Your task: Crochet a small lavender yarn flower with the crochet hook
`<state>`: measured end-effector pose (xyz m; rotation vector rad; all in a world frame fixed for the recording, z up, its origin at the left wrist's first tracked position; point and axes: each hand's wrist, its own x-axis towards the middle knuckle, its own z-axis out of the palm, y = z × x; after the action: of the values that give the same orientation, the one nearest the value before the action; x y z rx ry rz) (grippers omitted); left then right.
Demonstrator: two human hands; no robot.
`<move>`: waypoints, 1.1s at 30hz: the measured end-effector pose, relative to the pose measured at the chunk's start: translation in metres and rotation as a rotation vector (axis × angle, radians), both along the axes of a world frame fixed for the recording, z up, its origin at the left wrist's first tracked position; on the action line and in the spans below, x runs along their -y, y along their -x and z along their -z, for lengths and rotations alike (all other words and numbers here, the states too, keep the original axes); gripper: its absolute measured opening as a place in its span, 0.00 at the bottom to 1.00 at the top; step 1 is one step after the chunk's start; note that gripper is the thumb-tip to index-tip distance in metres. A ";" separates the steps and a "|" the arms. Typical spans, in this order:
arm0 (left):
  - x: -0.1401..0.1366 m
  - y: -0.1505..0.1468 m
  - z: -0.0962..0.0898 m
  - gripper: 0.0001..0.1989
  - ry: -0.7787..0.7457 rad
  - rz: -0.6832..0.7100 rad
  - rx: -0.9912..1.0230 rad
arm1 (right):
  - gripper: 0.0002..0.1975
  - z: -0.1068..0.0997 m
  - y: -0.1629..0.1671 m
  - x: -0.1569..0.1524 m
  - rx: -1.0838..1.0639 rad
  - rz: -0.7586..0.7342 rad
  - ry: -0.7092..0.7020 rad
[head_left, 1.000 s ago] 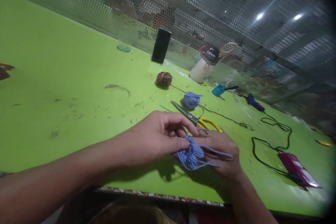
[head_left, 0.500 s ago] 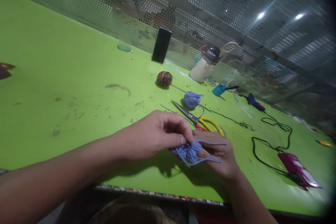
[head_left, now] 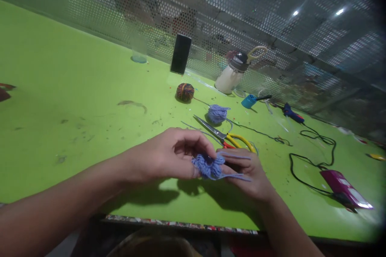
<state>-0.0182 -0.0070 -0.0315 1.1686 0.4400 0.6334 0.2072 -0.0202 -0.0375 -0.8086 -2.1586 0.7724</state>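
Observation:
Between my two hands is a small blue-violet crochet flower (head_left: 209,166), with loose yarn ends trailing to the right across my right hand. My left hand (head_left: 181,154) curves round its left side, thumb below and forefinger above. From the right, my right hand (head_left: 245,172) grips the flower's edge; its fingertips are partly hidden behind the petals. Just beyond my hands lie scissors (head_left: 223,134) with yellow and red handles, blades pointing away to the left. A ball of blue-violet yarn (head_left: 217,114) sits behind them, and a multicoloured yarn ball (head_left: 185,92) is farther back.
On the green table (head_left: 90,100) a phone (head_left: 181,54) leans upright near the perforated metal screen. Right of it are a whitish bottle (head_left: 229,78), a blue pot (head_left: 249,101), and a blue glue gun (head_left: 293,113). A black cord runs to a magenta device (head_left: 345,188) at right.
My left fingers have spread wider around the flower, and its petals have tilted and show more on the left. My right hand keeps its hold. The whole view has shifted slightly.

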 end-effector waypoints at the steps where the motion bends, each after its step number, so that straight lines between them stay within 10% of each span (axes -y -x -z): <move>1: 0.001 -0.001 -0.002 0.13 0.004 -0.020 -0.027 | 0.09 0.000 0.000 0.000 -0.005 0.003 -0.004; 11: 0.000 -0.005 -0.014 0.05 -0.042 -0.155 -0.300 | 0.09 0.004 0.001 -0.001 -0.102 -0.019 0.212; 33: -0.002 -0.003 -0.013 0.04 -0.139 -0.080 -0.252 | 0.15 0.008 -0.002 -0.001 -0.152 -0.075 0.469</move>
<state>-0.0152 -0.0046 -0.0181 1.3750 0.6670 0.5951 0.2095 -0.0192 -0.0459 -0.8679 -1.9035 1.3645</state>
